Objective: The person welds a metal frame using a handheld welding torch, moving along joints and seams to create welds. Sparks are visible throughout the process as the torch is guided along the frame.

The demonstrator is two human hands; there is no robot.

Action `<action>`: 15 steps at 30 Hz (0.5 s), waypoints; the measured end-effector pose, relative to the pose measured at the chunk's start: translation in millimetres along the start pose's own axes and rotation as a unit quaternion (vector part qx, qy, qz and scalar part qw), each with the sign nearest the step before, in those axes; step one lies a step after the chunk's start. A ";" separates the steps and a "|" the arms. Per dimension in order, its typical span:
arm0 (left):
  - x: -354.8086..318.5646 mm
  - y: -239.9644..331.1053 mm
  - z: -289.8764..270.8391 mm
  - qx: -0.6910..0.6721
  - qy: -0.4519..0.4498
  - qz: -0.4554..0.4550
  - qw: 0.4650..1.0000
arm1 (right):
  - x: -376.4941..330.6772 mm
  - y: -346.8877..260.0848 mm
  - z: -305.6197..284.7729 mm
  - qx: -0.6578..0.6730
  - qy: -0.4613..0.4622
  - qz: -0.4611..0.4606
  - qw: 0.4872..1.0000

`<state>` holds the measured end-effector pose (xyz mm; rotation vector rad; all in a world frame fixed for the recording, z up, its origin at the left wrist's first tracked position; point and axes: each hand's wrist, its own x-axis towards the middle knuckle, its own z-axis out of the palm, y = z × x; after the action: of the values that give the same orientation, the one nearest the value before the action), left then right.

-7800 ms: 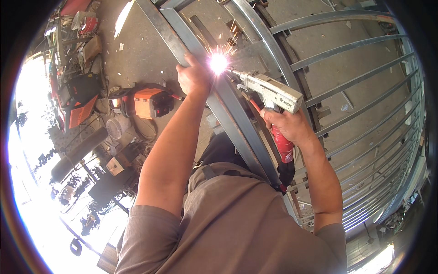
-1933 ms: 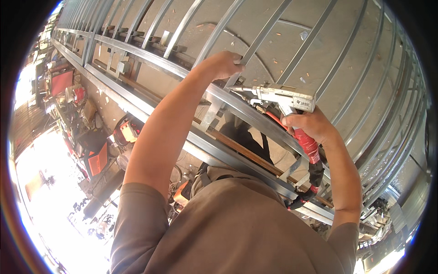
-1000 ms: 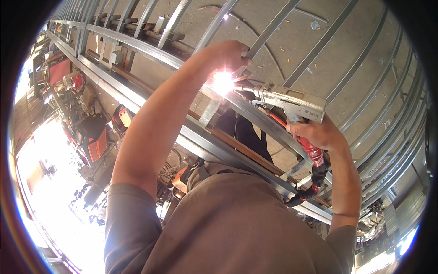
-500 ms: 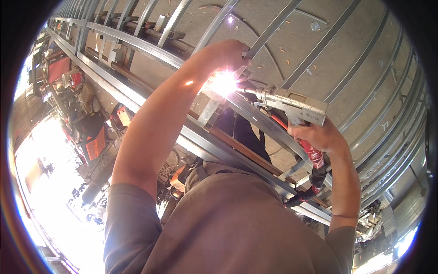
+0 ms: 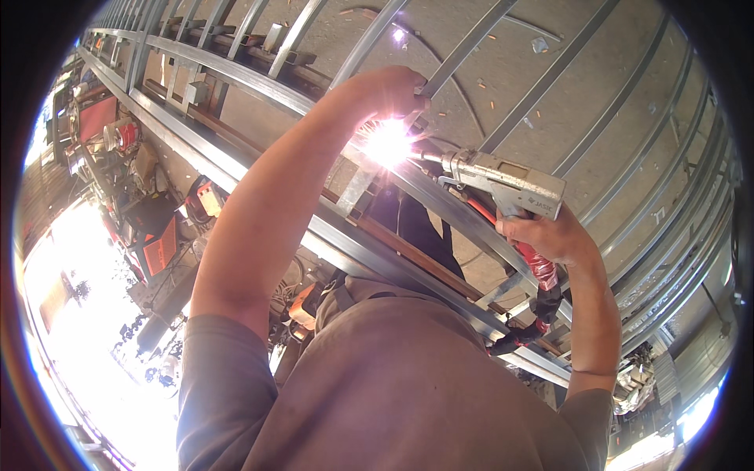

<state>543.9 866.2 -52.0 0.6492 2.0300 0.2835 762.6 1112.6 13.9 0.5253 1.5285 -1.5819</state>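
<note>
I had the right hand (image 5: 542,235) out to the right with the torch (image 5: 506,184) in it, nozzle pointing left at the arc (image 5: 386,144). The arc sat at the far rail (image 5: 251,89), between the torch and the left forearm (image 5: 271,188). I had the left hand (image 5: 397,90) just beyond the arc, by the near end of one bar (image 5: 470,49), which stretched away above the floor (image 5: 503,78). The near rail (image 5: 385,267) lay between far rail and torso (image 5: 393,377). Right of the torso, the cable (image 5: 518,337) reached back toward the near rail.
</note>
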 end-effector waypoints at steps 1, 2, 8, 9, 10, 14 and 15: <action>-0.2 0.3 0.3 -0.008 0.001 -0.002 1.000 | -0.8 0.6 -0.3 0.011 -0.004 -0.015 1.000; -1.7 0.6 0.9 0.002 0.012 -0.005 1.000 | -2.9 1.6 -2.0 0.019 -0.003 -0.019 1.000; -9.7 19.5 -1.0 0.026 0.172 -0.055 0.983 | -33.2 16.1 -29.9 0.075 -0.003 -0.017 0.997; -7.2 28.9 -1.1 0.011 0.254 -0.041 0.966 | -41.2 20.6 -35.0 0.083 0.016 -0.005 0.996; -6.8 40.5 4.9 -0.015 0.223 -0.032 0.974 | -48.6 25.7 -38.3 0.090 0.022 -0.003 0.996; 2.0 83.6 43.5 -0.074 0.121 0.027 0.989 | -66.0 43.3 -44.6 0.076 0.045 0.048 0.995; 4.3 88.1 51.9 -0.078 0.099 0.039 0.991 | -66.8 46.6 -44.1 0.066 0.047 0.055 0.995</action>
<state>615.6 938.8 -42.9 0.6232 2.1463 0.5674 825.2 1178.6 31.6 0.7547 1.4445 -1.5987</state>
